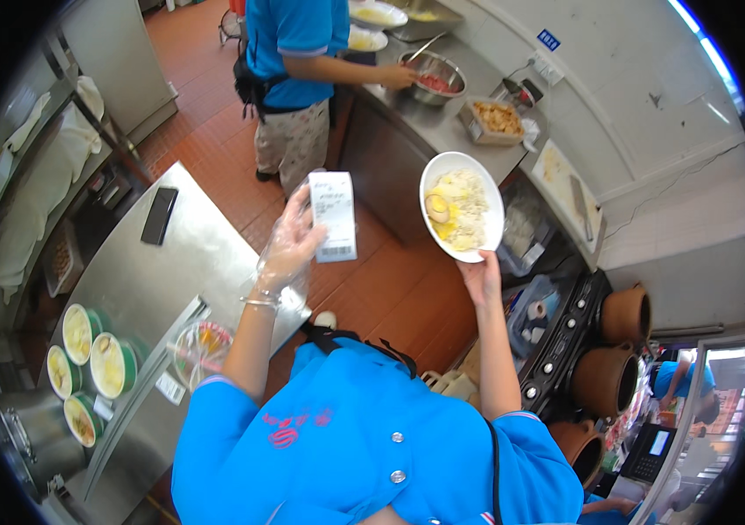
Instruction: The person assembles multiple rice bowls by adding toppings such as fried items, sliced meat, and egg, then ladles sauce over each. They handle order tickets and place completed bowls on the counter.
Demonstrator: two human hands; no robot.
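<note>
My left hand (290,246), in a clear plastic glove, holds up a white printed paper slip (334,220) that bears writing and a barcode. In my bare right hand (482,279) is the lower rim of a white oval bowl (492,226), tilted so its inside shows. Pale food (467,210) with yellow egg, perhaps raw, lies in the bowl. Both things are held over the red tiled floor, apart from each other. To the left, several green-rimmed tubs of food (110,367) and a black phone (159,215) are on a steel table (195,230).
A co-worker (300,59) in blue reaches to a steel mixing bowl (438,79) on the far counter, near a tub of brown pieces (494,121). At right are a board with a knife (581,203), a black stove (562,335) and clay pots (605,380).
</note>
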